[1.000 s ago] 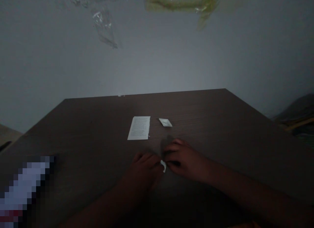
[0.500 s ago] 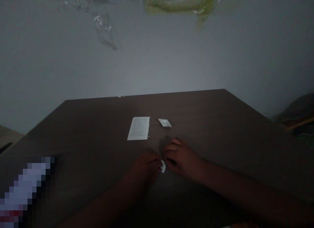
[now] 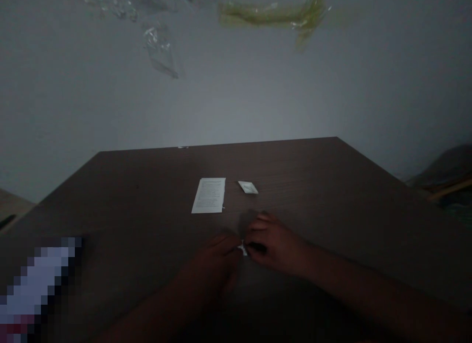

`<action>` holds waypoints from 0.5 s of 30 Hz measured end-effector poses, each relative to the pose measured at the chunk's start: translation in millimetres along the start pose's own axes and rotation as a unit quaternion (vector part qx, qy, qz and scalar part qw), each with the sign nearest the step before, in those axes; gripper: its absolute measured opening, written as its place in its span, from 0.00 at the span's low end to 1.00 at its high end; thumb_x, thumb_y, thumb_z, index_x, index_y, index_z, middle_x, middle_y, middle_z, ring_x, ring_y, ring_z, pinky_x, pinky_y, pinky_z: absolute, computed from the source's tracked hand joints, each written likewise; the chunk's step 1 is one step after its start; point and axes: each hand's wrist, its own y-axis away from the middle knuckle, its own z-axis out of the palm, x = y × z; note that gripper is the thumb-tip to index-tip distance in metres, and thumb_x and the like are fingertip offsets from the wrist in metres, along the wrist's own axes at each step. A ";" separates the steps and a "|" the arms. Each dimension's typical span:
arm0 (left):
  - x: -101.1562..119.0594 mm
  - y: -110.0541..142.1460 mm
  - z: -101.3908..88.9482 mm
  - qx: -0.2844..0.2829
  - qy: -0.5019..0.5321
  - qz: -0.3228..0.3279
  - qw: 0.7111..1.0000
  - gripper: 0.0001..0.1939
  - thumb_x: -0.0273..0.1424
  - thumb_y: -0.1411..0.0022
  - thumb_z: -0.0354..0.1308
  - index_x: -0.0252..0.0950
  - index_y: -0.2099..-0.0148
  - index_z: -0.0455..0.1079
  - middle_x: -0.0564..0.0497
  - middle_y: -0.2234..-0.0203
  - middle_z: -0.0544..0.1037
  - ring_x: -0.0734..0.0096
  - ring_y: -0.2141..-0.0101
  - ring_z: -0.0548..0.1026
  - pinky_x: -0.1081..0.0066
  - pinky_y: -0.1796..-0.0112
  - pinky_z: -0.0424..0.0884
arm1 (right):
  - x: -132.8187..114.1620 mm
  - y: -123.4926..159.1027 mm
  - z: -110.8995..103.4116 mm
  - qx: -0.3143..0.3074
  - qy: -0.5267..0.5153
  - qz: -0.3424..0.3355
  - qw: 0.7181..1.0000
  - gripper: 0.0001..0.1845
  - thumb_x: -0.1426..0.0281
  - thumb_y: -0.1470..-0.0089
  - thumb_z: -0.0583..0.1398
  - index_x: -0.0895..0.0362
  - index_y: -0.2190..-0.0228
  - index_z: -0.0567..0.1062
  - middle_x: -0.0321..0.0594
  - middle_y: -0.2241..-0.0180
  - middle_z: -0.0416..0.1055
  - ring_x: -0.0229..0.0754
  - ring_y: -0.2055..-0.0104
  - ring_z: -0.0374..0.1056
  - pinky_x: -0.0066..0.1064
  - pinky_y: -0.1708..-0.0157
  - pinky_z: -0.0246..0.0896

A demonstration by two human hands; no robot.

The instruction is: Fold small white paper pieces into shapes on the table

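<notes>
Between my two hands, low over the brown table [image 3: 147, 244], is a small white piece of paper [image 3: 243, 249], mostly covered by fingers. My left hand [image 3: 221, 252] pinches it from the left, fingers closed. From the right, my right hand [image 3: 271, 240] grips it between thumb and fingertips. Beyond my hands a printed white sheet [image 3: 209, 195] lies flat on the table. To its right sits a small folded white paper [image 3: 248, 187] with faint marks on it. Dim light hides the detail of what I hold.
A pixelated, pale flat object [image 3: 37, 279] lies at the table's left front. Behind the table rises a grey wall [image 3: 250, 92] with yellow tape [image 3: 265, 14] and clear tape [image 3: 160, 50] stuck on it. A dark heap [image 3: 446, 166] stands beyond the right edge.
My fingertips have drawn closer together, and less of the small paper shows between them. The sheet and the folded paper on the table have stayed in place.
</notes>
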 end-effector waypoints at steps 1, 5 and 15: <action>1.5 -0.5 -1.3 -0.007 0.009 -0.003 1.000 0.17 0.17 0.41 0.60 0.36 0.52 0.78 0.47 0.49 0.82 0.58 0.47 0.79 0.63 0.43 0.76 | 0.5 -0.2 2.2 0.006 0.006 0.002 1.000 0.02 0.74 0.38 0.66 0.55 0.64 0.81 0.39 0.64 0.78 0.46 0.58 0.71 0.41 0.53 0.62; -0.5 -2.4 -1.3 -0.025 0.013 -0.007 1.000 0.15 0.18 0.41 0.60 0.37 0.53 0.77 0.47 0.49 0.82 0.58 0.47 0.79 0.63 0.44 0.76 | 2.7 -1.2 9.4 0.027 0.009 0.018 0.999 0.03 0.75 0.39 0.67 0.55 0.64 0.81 0.39 0.64 0.78 0.46 0.59 0.70 0.39 0.56 0.61; -1.5 -1.4 1.7 -0.012 0.008 -0.001 1.000 0.13 0.19 0.38 0.60 0.36 0.54 0.77 0.47 0.49 0.81 0.58 0.48 0.80 0.61 0.44 0.77 | 12.3 -4.3 10.2 0.071 -0.058 0.031 0.995 0.05 0.77 0.41 0.66 0.55 0.65 0.79 0.39 0.64 0.77 0.45 0.59 0.72 0.38 0.54 0.65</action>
